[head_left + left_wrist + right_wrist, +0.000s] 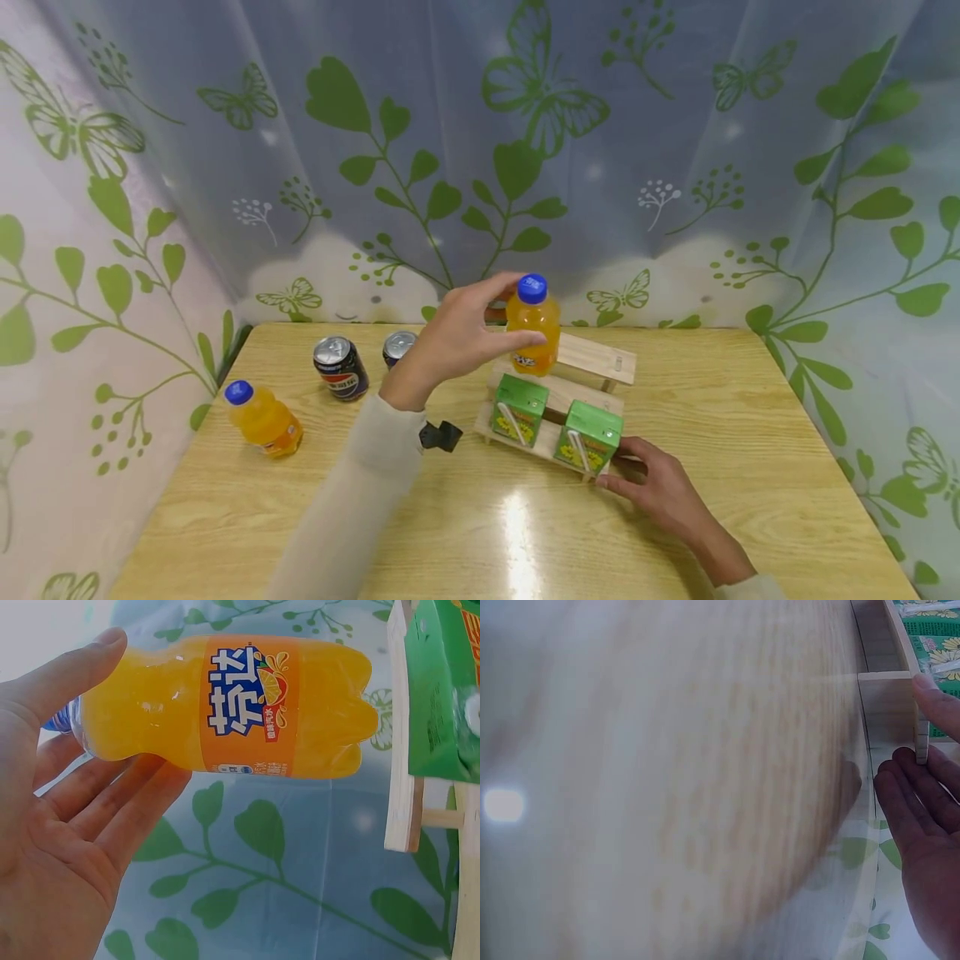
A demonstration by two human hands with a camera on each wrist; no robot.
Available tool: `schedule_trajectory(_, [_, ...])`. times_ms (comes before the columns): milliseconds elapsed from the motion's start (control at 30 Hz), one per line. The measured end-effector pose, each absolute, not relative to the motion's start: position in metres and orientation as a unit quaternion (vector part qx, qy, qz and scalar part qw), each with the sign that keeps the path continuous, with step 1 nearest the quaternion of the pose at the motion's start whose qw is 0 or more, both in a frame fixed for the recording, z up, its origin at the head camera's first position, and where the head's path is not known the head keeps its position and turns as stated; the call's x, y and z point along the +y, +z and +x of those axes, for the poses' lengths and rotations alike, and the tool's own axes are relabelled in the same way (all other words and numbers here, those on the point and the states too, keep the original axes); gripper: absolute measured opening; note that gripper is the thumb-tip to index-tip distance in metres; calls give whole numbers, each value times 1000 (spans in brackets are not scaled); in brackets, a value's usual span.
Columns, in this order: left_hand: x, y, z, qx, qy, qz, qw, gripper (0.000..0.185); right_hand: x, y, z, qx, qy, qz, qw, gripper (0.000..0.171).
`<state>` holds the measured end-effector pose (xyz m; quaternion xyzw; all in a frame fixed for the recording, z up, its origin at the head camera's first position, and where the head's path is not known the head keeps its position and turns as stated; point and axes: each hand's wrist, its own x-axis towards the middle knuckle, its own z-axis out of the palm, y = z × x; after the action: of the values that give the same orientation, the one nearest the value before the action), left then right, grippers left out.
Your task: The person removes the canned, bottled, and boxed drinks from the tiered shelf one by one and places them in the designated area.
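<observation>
My left hand (pixel 465 333) grips an orange soda bottle (pixel 536 315) with a blue cap, thumb on one side and fingers round the other. It is upright over the middle of a tiered wooden stand (pixel 596 357); in the left wrist view its base is apart from the stand's boards. Two green drink cartons (pixel 519 404) with straws on their fronts stand on the lowest tier. At that tier's right end, my right hand (pixel 663 487) pinches the board's edge between thumb and fingers, beside the right carton, as the right wrist view also shows.
Left on the wood-grain table (pixel 675 375) stands another orange soda bottle (pixel 268 423). Two dark soda cans (pixel 341 371) are behind it, the right one partly hidden by my left arm. A leaf-patterned curtain (pixel 420 208) borders the table's back and sides.
</observation>
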<state>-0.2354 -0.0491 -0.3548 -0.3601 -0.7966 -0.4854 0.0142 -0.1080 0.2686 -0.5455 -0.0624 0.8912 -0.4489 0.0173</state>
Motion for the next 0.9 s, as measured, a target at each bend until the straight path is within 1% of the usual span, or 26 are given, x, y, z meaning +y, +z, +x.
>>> schedule_trajectory(400, [-80,-358,-233,-818,-477,-319,36,63,268,-545,-107,893,-445,-58,24,57])
schedule_trajectory(700, [-106,-365,-229,-824,-483,-295,26,63,270,-545,-106,891,-448,-63,23,57])
schedule_trajectory(900, [-123,-372,-227,-833,-471,-287,45,63,269,-545,-108,892,-448,-61,25,56])
